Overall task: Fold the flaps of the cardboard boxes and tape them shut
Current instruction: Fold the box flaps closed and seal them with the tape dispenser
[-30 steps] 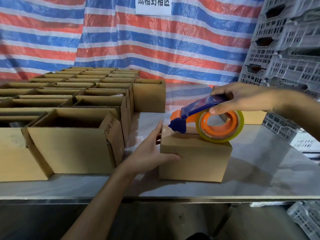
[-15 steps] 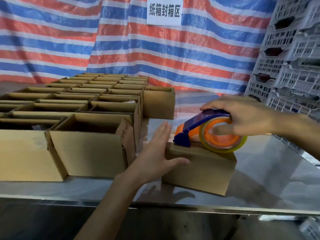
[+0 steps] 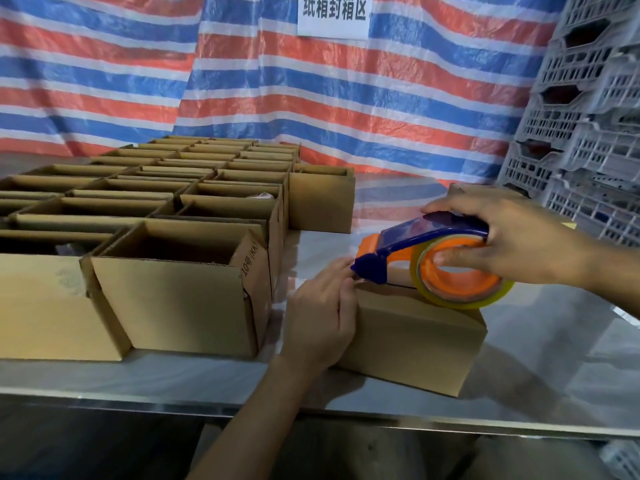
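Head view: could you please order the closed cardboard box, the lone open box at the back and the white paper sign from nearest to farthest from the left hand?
1. Closed brown cardboard box: gripped by the left hand.
2. Lone open brown cardboard box: farther back on the table.
3. White paper sign: on the striped tarp, farthest.

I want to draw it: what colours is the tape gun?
The tape gun is blue and orange, seen best in the head view.

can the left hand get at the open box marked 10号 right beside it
Probably yes: the left hand holds the closed box at its left end, and the open box stands just to its left with only bare table between them.
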